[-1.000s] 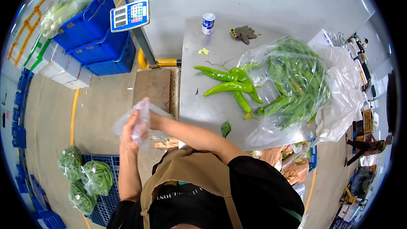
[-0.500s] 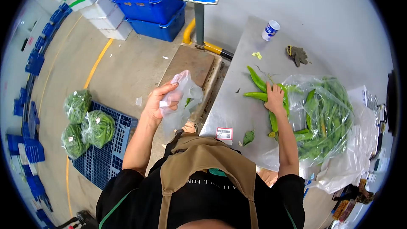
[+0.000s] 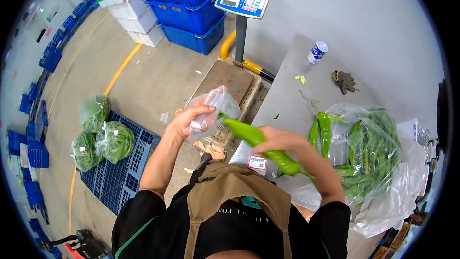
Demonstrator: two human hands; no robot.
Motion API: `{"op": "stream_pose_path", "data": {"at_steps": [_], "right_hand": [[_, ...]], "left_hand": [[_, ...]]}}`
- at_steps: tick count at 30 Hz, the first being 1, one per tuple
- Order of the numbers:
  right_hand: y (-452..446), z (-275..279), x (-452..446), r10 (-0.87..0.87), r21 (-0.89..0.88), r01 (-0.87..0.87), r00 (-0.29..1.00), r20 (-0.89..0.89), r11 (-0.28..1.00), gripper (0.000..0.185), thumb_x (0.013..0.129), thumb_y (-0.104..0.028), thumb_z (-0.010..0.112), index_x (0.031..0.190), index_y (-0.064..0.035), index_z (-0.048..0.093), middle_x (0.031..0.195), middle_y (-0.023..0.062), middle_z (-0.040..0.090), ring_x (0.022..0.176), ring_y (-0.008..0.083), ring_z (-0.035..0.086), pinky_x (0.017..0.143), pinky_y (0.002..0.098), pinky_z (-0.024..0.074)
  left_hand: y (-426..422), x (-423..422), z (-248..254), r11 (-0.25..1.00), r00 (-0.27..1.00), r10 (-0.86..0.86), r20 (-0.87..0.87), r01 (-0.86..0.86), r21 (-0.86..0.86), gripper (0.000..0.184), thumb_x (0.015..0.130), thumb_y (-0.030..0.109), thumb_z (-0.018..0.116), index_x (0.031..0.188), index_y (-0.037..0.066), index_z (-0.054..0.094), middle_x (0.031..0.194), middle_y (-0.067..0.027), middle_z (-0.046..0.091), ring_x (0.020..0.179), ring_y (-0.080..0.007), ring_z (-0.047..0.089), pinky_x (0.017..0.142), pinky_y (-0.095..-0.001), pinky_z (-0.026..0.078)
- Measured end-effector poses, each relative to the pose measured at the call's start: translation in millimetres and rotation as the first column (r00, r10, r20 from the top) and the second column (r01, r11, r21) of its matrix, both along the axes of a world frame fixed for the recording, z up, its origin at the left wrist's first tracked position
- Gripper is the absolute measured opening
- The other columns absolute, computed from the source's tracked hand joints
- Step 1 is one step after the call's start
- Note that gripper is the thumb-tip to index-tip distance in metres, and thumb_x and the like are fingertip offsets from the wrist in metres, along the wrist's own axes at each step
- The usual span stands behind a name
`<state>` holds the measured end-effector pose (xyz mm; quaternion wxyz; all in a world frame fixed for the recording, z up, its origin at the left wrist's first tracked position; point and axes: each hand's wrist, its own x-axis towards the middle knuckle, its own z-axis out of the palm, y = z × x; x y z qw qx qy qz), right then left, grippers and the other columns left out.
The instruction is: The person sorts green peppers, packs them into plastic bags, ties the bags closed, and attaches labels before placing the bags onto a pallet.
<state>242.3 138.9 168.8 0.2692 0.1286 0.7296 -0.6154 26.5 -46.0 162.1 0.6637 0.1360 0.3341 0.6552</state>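
Note:
My left hand (image 3: 188, 119) grips a thin clear plastic bag (image 3: 225, 101) by its side, above the scale platform. A bit of green shows inside the bag. In my right hand (image 3: 280, 141) are long green peppers (image 3: 247, 133), fingers wrapped round them, their front end at the bag's mouth. How many it holds I cannot tell. More green peppers (image 3: 324, 134) lie on the metal table, beside a large clear bag (image 3: 371, 148) full of peppers. A barcode label (image 3: 257, 162) is by the table's near edge.
A platform scale (image 3: 225, 84) with a display (image 3: 242, 1) on a post stands ahead. Blue crates (image 3: 191, 36) and white foam boxes (image 3: 146, 33) are stacked behind. A blue pallet (image 3: 122, 182) holds bagged greens (image 3: 115, 141). A glove (image 3: 344, 82) and a can (image 3: 317, 52) sit on the table.
My right hand has picked up green peppers from the table and carried them left to the plastic bag. My left hand still holds the bag. The view has shifted slightly.

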Motion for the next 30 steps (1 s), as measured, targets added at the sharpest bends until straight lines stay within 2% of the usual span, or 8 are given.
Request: {"op": "stream_pose_path", "data": {"at_steps": [6,8,10,12,14,17,24,30], "right_hand": [[-21,-119,-91,-0.362,-0.674,0.591,0.806,0.469,0.443,0.034,0.072,-0.009,0.070,0.101,-0.0005,0.054,0.086,0.0142,0.062,0.067,0.0211,0.061,0.060,0.0340,0.0523],[-27,-154,-106,-0.628,-0.563,0.522,0.779,0.008,0.641,0.035,0.074,-0.011,0.068,0.104,-0.0023,0.053,0.089,0.0125,0.061,0.075,0.0230,0.061,0.065,0.0349,0.0519],[-34,-227,-112,-0.532,-0.137,0.572,0.613,-0.585,0.809,0.038,0.081,-0.031,0.062,0.107,-0.0062,0.051,0.098,0.0080,0.059,0.089,0.0238,0.059,0.075,0.0370,0.0489],[-34,-290,-143,-0.774,-0.301,0.714,0.567,-0.281,0.632,0.048,0.081,-0.044,0.057,0.110,-0.0069,0.050,0.102,0.0084,0.057,0.089,0.0246,0.057,0.078,0.0381,0.0473],[-26,-242,-158,-0.829,-0.085,0.887,0.455,0.326,0.453,0.048,0.085,-0.045,0.053,0.112,-0.0048,0.050,0.105,0.0158,0.057,0.101,0.0292,0.054,0.085,0.0416,0.0457],[22,-225,-161,-0.761,-0.106,0.897,0.423,0.493,0.429,0.059,0.087,-0.044,0.050,0.127,-0.0022,0.039,0.122,0.0287,0.045,0.103,0.0374,0.053,0.087,0.0487,0.0452],[129,-228,-209,-0.951,0.013,0.957,0.289,-0.114,0.289,0.040,0.087,-0.030,0.053,0.115,-0.0013,0.053,0.102,0.0125,0.057,0.084,0.0237,0.055,0.072,0.0374,0.0468],[87,-184,-198,-0.898,-0.044,0.898,0.439,0.036,0.437,0.049,0.086,-0.021,0.054,0.127,0.0027,0.039,0.100,0.0138,0.054,0.092,0.0245,0.057,0.072,0.0387,0.0497]], "left_hand": [[-20,11,-6,0.987,0.976,-0.132,-0.175,0.113,-0.111,0.070,0.076,0.007,0.063,0.138,0.006,0.030,0.113,-0.0069,0.053,0.095,-0.0124,0.055,0.078,-0.0242,0.048],[-32,18,-22,0.979,0.974,-0.171,-0.149,0.151,-0.138,0.073,0.073,0.005,0.064,0.138,0.002,0.031,0.119,-0.0093,0.052,0.098,-0.0134,0.055,0.079,-0.0245,0.048],[-32,26,-23,0.988,0.986,-0.134,-0.103,0.124,-0.095,0.073,0.072,0.005,0.064,0.137,0.002,0.031,0.113,-0.0099,0.054,0.087,-0.0123,0.058,0.071,-0.0234,0.050],[-36,20,-6,0.998,0.998,-0.056,-0.029,0.056,-0.008,0.071,0.070,0.003,0.062,0.135,-0.001,0.033,0.093,-0.0071,0.059,0.059,-0.0089,0.056,0.051,-0.0210,0.047],[-38,-21,-12,0.999,0.992,0.040,-0.122,-0.037,0.022,0.065,0.073,0.004,0.059,0.134,0.002,0.037,0.077,-0.0015,0.055,0.052,-0.0059,0.050,0.044,-0.0186,0.042],[-43,-95,-43,0.980,0.981,0.194,-0.009,-0.194,-0.043,0.053,0.074,0.006,0.055,0.125,-0.003,0.045,0.063,0.0008,0.053,0.044,-0.0036,0.045,0.037,-0.0168,0.037],[-11,-164,-99,0.862,0.895,0.238,-0.378,-0.374,-0.342,0.027,0.073,0.004,0.051,0.098,-0.003,0.060,0.063,0.0000,0.054,0.045,-0.0051,0.045,0.039,-0.0194,0.038],[-1,-175,-159,0.754,0.774,0.240,-0.586,-0.529,-0.389,0.029,0.076,0.010,0.061,0.100,-0.006,0.058,0.081,-0.0108,0.062,0.062,-0.0181,0.058,0.054,-0.0298,0.049]]}}
